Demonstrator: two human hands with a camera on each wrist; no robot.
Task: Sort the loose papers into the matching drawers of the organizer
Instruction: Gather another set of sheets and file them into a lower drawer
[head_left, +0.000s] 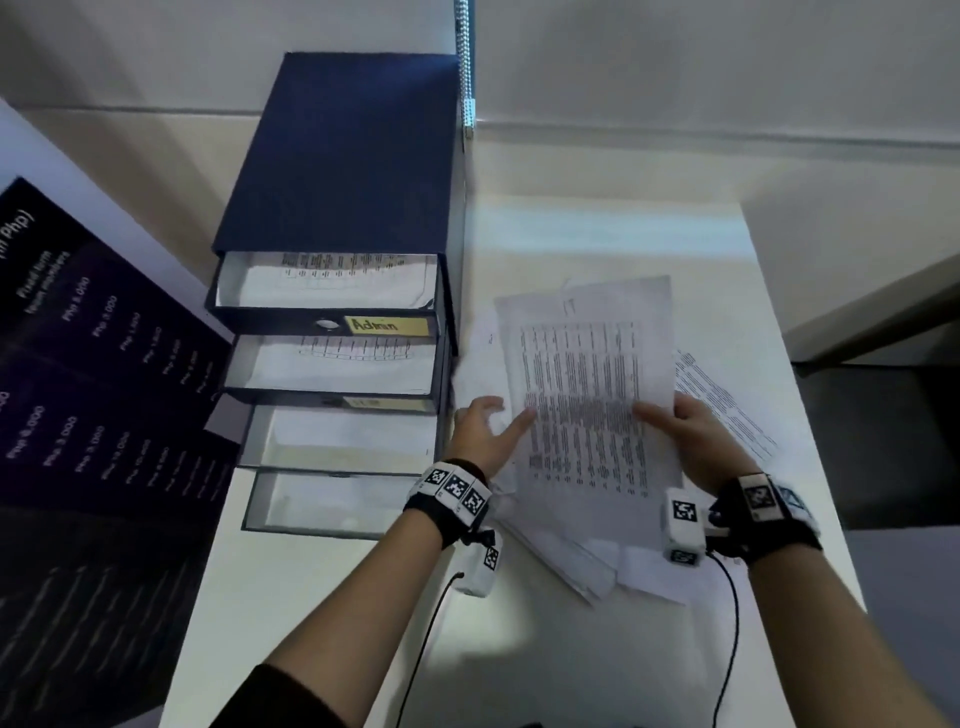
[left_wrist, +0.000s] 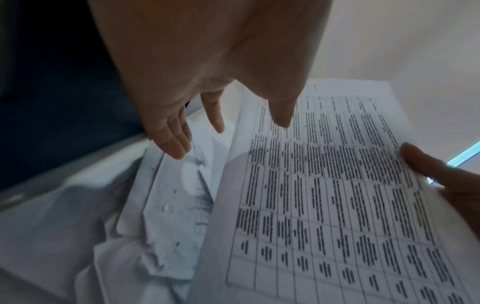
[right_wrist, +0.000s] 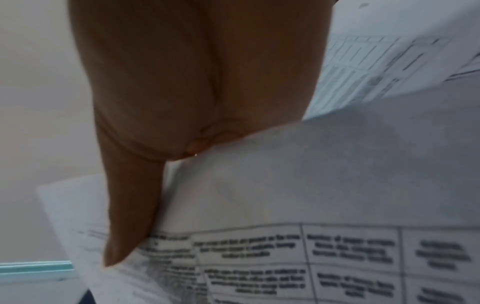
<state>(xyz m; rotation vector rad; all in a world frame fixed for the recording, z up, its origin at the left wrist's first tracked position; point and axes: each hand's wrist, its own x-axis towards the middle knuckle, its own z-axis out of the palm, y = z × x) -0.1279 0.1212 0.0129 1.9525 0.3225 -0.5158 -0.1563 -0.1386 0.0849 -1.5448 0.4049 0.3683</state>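
Head view, left to right: the organizer stands on the white tabletop with four drawers pulled out, the top one labelled Admin; just beside it the left hand hovers with its grip open over the loose papers, a fingertip touching the printed sheet. The right hand has its grip pinched on that sheet's right edge. Thin and floppy, it probably wants support at both side edges; pale walls stand behind.

Organizer left of papers (on table)
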